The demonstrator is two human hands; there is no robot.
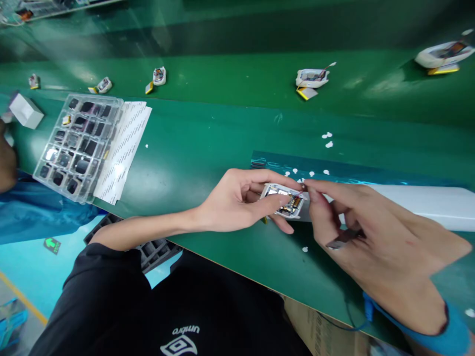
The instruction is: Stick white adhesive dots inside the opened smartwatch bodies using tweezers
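My left hand (pixel 241 200) is closed around a white watch case (pixel 300 213) with its circuit board (pixel 293 203) facing up. Its thumb presses on the board, and a yellow-edged battery (pixel 264 220) shows below the case. At the case's right corner, my right hand (pixel 371 237) pinches thumb and forefinger together; what lies between those fingertips is too small to make out. A flat metal tool (pixel 343 239) is tucked in the same hand under the curled fingers, mostly hidden. Small white round stickers (pixel 311 173) lie just behind the hands.
Several open watch cases (pixel 312 78) with batteries line the back. A clear compartment tray (pixel 79 148) and printed white sheets (pixel 124 148) are at left, near a white box (pixel 25 111) and another person's blue sleeve (pixel 48 212). A white strip (pixel 426 202) lies right. A blue wrist strap (pixel 419 331) trails a cord.
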